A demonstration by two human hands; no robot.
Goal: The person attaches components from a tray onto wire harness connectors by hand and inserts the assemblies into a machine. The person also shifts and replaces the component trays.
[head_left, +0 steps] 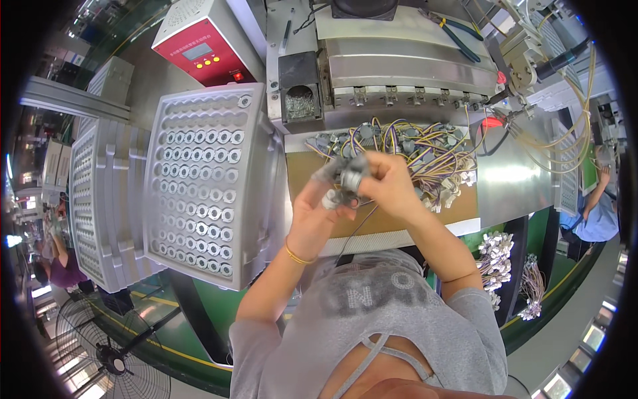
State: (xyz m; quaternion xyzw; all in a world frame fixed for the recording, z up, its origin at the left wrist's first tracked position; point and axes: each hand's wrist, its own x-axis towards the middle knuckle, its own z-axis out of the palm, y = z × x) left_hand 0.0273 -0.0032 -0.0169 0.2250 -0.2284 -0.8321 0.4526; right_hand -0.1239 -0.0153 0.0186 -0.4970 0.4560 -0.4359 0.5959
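Note:
My left hand (312,209) and my right hand (392,183) meet over the near side of the brown work board (302,176). Between their fingertips is a small silver cylindrical metal part (351,179), gripped from both sides. A second small, pale round piece (329,199) shows in the fingers of my left hand. Dark grey coverings seem to be on some left fingertips, blurred by motion. Just beyond my hands lies a heap of small round grey parts with yellow and purple wires (399,143). White connectors (448,189) end the wires on the right.
Left of the board, a grey tray (259,199) holds rows of silver rings. More stacked trays (100,206) stand beyond it. A red-and-white control box (209,53), a metal fixture (412,63) and pliers (458,36) sit at the back. Wire bundles (497,259) hang at lower right.

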